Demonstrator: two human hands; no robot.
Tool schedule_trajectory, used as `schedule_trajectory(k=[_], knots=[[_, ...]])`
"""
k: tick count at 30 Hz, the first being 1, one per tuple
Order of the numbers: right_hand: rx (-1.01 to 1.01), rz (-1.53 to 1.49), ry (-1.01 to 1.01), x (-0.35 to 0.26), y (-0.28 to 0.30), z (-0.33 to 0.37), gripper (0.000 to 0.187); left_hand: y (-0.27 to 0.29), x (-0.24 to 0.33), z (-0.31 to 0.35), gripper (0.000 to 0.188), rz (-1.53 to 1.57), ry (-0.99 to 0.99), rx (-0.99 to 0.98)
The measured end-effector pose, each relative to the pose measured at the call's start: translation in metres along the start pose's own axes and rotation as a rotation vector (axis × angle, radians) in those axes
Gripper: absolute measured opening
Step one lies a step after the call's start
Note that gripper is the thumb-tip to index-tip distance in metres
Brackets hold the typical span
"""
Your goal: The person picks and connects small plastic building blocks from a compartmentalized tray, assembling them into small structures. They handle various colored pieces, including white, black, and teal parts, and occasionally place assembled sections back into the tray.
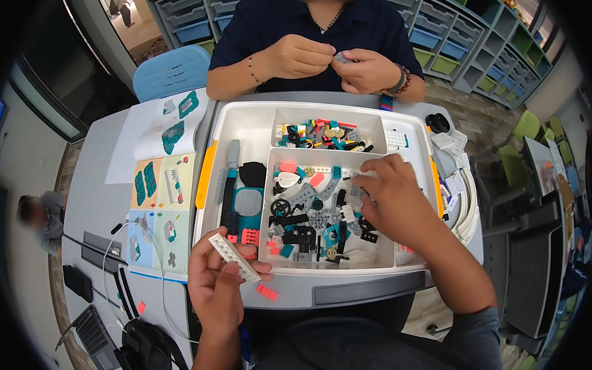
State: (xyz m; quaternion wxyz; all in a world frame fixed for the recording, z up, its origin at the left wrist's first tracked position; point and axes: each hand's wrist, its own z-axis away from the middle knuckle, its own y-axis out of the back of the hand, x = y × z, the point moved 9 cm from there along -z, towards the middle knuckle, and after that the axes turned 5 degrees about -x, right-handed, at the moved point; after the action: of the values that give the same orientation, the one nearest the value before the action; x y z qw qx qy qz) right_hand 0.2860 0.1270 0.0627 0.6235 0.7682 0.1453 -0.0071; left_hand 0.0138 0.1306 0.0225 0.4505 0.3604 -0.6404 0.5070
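My left hand (215, 286) is closed on a long white building plate (234, 257), pinched between thumb and fingers near the tray's front left corner. My right hand (391, 191) hovers over the tray's large middle compartment, its thumb and fingers apart above the loose parts. Whether a fingertip touches a part is hard to see. Below it lie grey connectors (320, 219), a black wheel (280, 207) and other mixed pieces. A coral brick (250, 236) sits beside my left fingers, and another coral brick (267, 292) lies on the table in front of the tray.
The white sorting tray (241, 111) has a smaller parts compartment behind. An instruction booklet (161, 165) lies open at the left, with a white cable (161, 268) across it. Opposite, a co-worker's hands (364, 70) hold a small grey piece. A black bag (152, 350) is at lower left.
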Motion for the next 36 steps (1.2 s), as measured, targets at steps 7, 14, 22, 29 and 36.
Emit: schedule_trajectory(k=[7,14,22,29,36], knots=[[-0.051,0.049,-0.078,0.013,0.023,-0.025,0.026,0.013,-0.003,-0.002,0.042,-0.02,-0.065,-0.003],[-0.174,-0.146,0.182,-0.041,-0.045,-0.056,0.027,0.001,0.011,-0.009,0.026,-0.216,-0.28,-0.137],[-0.113,-0.312,0.12,-0.024,-0.04,-0.055,0.014,0.003,0.0,-0.016,0.036,-0.051,-0.093,-0.078],[-0.214,-1.263,-0.194,-0.049,-0.001,-0.012,0.013,-0.022,-0.003,-0.019,0.059,0.235,0.126,-0.148],[-0.094,-1.348,-0.066,-0.072,-0.001,0.015,0.019,-0.053,-0.003,0.009,0.051,0.096,0.111,-0.338]])
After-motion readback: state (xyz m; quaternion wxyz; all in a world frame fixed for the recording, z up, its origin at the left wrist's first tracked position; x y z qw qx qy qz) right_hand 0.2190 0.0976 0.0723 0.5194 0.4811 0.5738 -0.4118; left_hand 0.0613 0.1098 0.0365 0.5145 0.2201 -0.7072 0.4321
